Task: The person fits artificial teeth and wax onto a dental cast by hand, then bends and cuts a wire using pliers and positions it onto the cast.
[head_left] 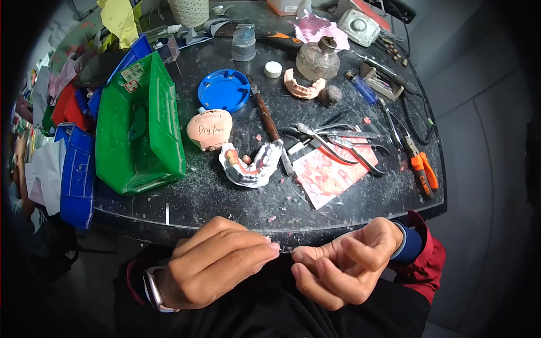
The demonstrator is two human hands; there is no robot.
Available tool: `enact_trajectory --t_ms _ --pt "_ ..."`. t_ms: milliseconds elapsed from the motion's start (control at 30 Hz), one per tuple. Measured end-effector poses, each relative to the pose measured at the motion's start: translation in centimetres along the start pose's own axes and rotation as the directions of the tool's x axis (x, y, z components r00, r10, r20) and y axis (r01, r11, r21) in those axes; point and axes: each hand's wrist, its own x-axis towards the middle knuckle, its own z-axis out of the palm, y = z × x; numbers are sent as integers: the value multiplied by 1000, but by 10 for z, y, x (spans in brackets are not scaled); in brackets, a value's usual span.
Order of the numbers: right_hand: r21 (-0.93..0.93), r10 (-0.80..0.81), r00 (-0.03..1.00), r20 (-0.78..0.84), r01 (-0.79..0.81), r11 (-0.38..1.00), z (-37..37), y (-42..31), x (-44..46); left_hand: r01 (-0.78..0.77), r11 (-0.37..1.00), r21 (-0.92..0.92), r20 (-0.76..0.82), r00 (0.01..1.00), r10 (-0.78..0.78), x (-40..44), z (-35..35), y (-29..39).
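Note:
Both hands are over the lap, just off the table's front edge. My left hand (pixel 222 262), with a watch at the wrist, has its fingers pressed together, tips pointing right. My right hand (pixel 344 262) faces it, palm up, with fingers curled. Between the fingertips shows a thin, wire-like piece (pixel 286 251), too small to make out well; both hands seem to pinch it. Beyond them on the table lie a white dental cast (pixel 251 176) with a reddish arch, a pink cast with writing (pixel 209 130), and a red-and-white sheet (pixel 329 177) under metal pliers (pixel 338 147).
A green bin (pixel 169 129) and blue bins (pixel 77 174) stand at the left. Farther back are a blue lid (pixel 224 90), a brown-handled knife (pixel 264 115), a pink arch cast (pixel 304 89) and a glass burner (pixel 317 61). Orange-handled pliers (pixel 424 173) lie at the right.

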Motion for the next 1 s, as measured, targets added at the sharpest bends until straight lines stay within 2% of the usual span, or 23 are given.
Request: enact_trajectory --t_ms 67,100,167,200,267,333,500,600,633,667,733,767,800,833,867,900,933,1000 --pt "76 108 989 102 -116 990 -15 3 3 -3 1000 -26 -52 999 1 0 3 0" --pt "123 352 911 216 -383 915 -27 -2 0 -8 999 -47 -89 996 4 0 3 -1" --pt "-15 639 690 340 -676 737 -38 22 -14 -16 996 -89 -172 985 0 1 1 -3" --pt "-198 765 432 478 -795 573 -40 31 -20 -39 994 -104 -201 979 18 1 1 -2" --pt "-236 790 225 571 -876 420 -39 35 -54 -82 988 -132 -259 965 45 0 0 0" --pt "-177 762 150 630 -928 329 -36 26 -78 -131 976 -171 -258 963 84 0 -3 3" --pt "-200 668 332 667 -783 589 -36 19 -86 -192 943 -272 -239 963 127 -5 -10 9" --pt "-258 680 374 631 -725 639 -43 20 -86 -224 918 -326 -237 960 150 -8 -10 11" --pt "-315 730 352 586 -731 605 -46 17 -90 -233 910 -342 -240 958 155 -10 -9 12" --pt "-333 775 272 571 -785 522 -55 15 -85 -233 899 -370 -230 961 155 -12 -9 12" --pt "-427 886 192 422 -820 381 -63 8 -66 -234 875 -424 -206 966 159 -14 -8 11" --pt "-346 918 188 348 -885 312 -70 5 -67 -202 867 -455 -158 977 145 -15 -9 11" --pt "-282 903 246 353 -892 353 -78 2 -57 -167 858 -486 -106 986 131 -17 -12 13" --pt "14 881 213 422 -973 228 -88 -11 -50 -130 847 -515 -52 991 121 -18 -13 14" --pt "296 850 199 488 -954 53 -95 -25 -44 -106 819 -564 -18 993 116 -19 -11 14" --pt "566 754 344 560 -823 -45 -88 -38 -35 -78 787 -611 17 994 112 -21 -9 15" --pt "766 657 502 562 -617 -183 -77 -52 -24 -50 755 -654 51 993 110 -20 -7 15" --pt "757 456 612 647 -586 -289 -69 -71 -5 -70 709 -701 118 970 213 -15 -5 9"
